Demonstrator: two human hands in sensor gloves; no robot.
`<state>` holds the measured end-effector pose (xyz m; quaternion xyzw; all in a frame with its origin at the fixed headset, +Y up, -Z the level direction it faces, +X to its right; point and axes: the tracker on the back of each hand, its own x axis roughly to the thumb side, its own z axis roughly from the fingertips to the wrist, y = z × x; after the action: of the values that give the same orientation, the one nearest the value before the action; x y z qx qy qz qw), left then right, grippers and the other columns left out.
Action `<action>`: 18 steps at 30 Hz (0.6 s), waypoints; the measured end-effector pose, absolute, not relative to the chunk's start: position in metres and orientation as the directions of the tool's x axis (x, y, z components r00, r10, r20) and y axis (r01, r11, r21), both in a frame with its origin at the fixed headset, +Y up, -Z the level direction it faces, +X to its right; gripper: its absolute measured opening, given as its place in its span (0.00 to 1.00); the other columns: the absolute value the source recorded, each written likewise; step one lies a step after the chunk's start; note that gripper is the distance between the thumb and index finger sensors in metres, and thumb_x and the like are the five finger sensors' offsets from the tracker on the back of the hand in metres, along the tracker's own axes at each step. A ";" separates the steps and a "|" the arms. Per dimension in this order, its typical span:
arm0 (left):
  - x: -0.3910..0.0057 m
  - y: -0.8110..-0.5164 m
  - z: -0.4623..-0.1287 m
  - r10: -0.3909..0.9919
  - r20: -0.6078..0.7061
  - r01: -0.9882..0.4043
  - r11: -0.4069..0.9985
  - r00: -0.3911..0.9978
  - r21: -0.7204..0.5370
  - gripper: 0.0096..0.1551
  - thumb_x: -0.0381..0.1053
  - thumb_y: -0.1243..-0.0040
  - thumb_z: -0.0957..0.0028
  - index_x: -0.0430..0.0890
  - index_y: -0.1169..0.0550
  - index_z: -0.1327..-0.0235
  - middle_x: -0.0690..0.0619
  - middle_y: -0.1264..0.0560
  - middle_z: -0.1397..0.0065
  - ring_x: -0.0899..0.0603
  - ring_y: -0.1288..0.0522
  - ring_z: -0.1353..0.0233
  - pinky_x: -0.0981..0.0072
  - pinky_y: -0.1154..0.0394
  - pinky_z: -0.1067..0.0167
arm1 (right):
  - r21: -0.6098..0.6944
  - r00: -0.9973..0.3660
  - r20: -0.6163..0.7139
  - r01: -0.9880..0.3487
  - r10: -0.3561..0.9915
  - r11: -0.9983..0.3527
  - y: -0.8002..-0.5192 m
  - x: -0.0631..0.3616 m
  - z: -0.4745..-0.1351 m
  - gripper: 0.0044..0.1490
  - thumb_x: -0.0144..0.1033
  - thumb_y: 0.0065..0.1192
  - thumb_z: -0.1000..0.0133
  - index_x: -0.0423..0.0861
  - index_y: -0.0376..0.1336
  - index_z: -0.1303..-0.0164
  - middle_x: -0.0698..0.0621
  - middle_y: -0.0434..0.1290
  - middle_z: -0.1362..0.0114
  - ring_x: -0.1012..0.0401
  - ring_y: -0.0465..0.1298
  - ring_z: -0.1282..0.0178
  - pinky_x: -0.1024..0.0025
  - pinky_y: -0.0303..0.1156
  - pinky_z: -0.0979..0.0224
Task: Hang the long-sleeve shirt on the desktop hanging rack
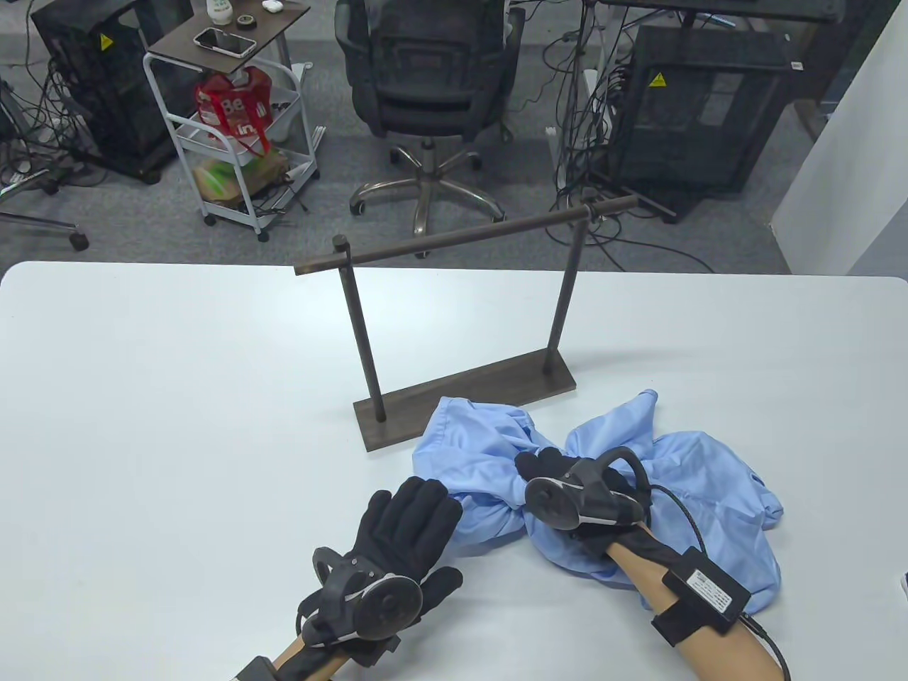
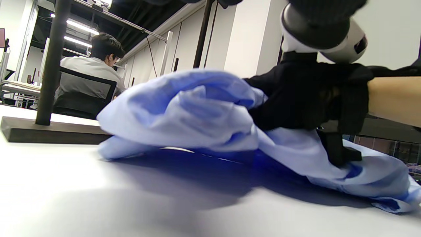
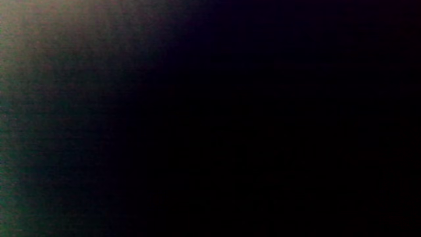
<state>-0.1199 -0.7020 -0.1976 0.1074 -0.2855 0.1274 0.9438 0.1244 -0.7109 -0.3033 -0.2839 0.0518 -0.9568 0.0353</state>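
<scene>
Left hand (image 1: pixel 397 546): laid nearest the camera, flat on the tabletop (image 1: pixel 177 397), fingers spread and nothing held, fingertips just touching the edge of the blue cloth.
Right hand (image 1: pixel 567 489): pressed down into the crumpled light-blue long-sleeve shirt (image 1: pixel 681 475); cloth is bunched around the fingers, so a gathering grip is judged likely, though the fingertips are buried.
Shirt: heaped on the tabletop just in front of the rack base, its far edge touching or overlapping that base.
Hanging rack (image 1: pixel 468 312): upright behind the shirt, its crossbar bare.
Step in hand: the shirt is being gathered; nothing is hung yet.
Next move: a firm hold is needed, then a lift high enough for draping over the bar.
Hidden: the right wrist view is almost fully dark; collar and sleeves cannot be told apart in the heap.
</scene>
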 end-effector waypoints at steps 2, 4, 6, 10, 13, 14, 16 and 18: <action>-0.119 -0.702 -0.197 0.177 0.570 -0.300 0.945 0.802 0.129 0.52 0.69 0.48 0.56 0.53 0.49 0.20 0.51 0.53 0.14 0.40 0.51 0.13 0.31 0.47 0.22 | -0.166 -0.853 0.514 0.000 -0.086 -0.986 -0.699 0.131 -0.303 0.33 0.43 0.62 0.45 0.44 0.58 0.31 0.41 0.75 0.47 0.63 0.76 0.72 0.61 0.81 0.65; -0.119 -0.703 -0.197 0.175 0.572 -0.297 0.946 0.802 0.127 0.52 0.69 0.48 0.56 0.53 0.49 0.20 0.51 0.53 0.14 0.40 0.51 0.13 0.31 0.46 0.22 | -0.209 -0.868 0.490 -0.035 -0.074 -0.977 -0.687 0.137 -0.302 0.33 0.43 0.63 0.45 0.44 0.58 0.31 0.41 0.75 0.47 0.63 0.76 0.72 0.61 0.81 0.65; -0.118 -0.703 -0.196 0.173 0.573 -0.294 0.947 0.801 0.126 0.52 0.69 0.48 0.56 0.53 0.49 0.20 0.51 0.53 0.14 0.40 0.51 0.13 0.31 0.46 0.22 | -0.252 -0.882 0.466 -0.065 -0.062 -0.965 -0.676 0.144 -0.302 0.33 0.43 0.63 0.45 0.44 0.58 0.31 0.41 0.75 0.47 0.62 0.76 0.72 0.61 0.81 0.65; -0.118 -0.703 -0.196 0.172 0.573 -0.290 0.949 0.801 0.121 0.52 0.69 0.48 0.56 0.53 0.49 0.20 0.51 0.53 0.14 0.40 0.51 0.13 0.31 0.46 0.22 | -0.349 -0.904 0.423 -0.101 -0.061 -0.932 -0.650 0.154 -0.299 0.33 0.43 0.63 0.45 0.45 0.58 0.31 0.41 0.75 0.47 0.62 0.76 0.72 0.61 0.81 0.65; -0.117 -0.703 -0.196 0.171 0.572 -0.286 0.951 0.802 0.117 0.52 0.69 0.48 0.56 0.53 0.49 0.20 0.51 0.53 0.14 0.40 0.51 0.13 0.31 0.46 0.22 | -0.417 -0.916 0.399 -0.137 -0.046 -0.898 -0.624 0.160 -0.294 0.33 0.43 0.63 0.44 0.45 0.59 0.31 0.41 0.75 0.47 0.62 0.76 0.72 0.60 0.81 0.65; -0.117 -0.703 -0.196 0.171 0.572 -0.285 0.951 0.802 0.116 0.52 0.69 0.48 0.56 0.53 0.49 0.20 0.51 0.53 0.14 0.40 0.51 0.13 0.31 0.46 0.22 | -0.444 -0.918 0.393 -0.144 -0.048 -0.884 -0.616 0.161 -0.293 0.33 0.43 0.63 0.44 0.45 0.59 0.31 0.41 0.75 0.47 0.62 0.76 0.71 0.61 0.81 0.65; -0.117 -0.703 -0.196 0.170 0.572 -0.283 0.952 0.803 0.114 0.52 0.69 0.48 0.56 0.53 0.49 0.20 0.51 0.53 0.14 0.40 0.51 0.13 0.31 0.46 0.22 | -0.483 -0.922 0.385 -0.173 -0.031 -0.858 -0.598 0.164 -0.290 0.33 0.43 0.62 0.44 0.45 0.58 0.31 0.41 0.75 0.46 0.62 0.76 0.71 0.60 0.81 0.65; -0.116 -0.703 -0.196 0.169 0.571 -0.280 0.953 0.803 0.112 0.52 0.69 0.48 0.56 0.53 0.49 0.20 0.51 0.53 0.14 0.40 0.51 0.13 0.31 0.46 0.22 | -0.535 -0.926 0.376 -0.190 -0.031 -0.823 -0.578 0.164 -0.287 0.33 0.43 0.62 0.44 0.45 0.58 0.31 0.41 0.75 0.46 0.62 0.76 0.71 0.60 0.81 0.65</action>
<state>-0.1163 -0.7034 -0.1964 0.0957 -0.2901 0.1190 0.9447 0.1638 -0.5781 -0.2869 -0.1875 0.2942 -0.9362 -0.0425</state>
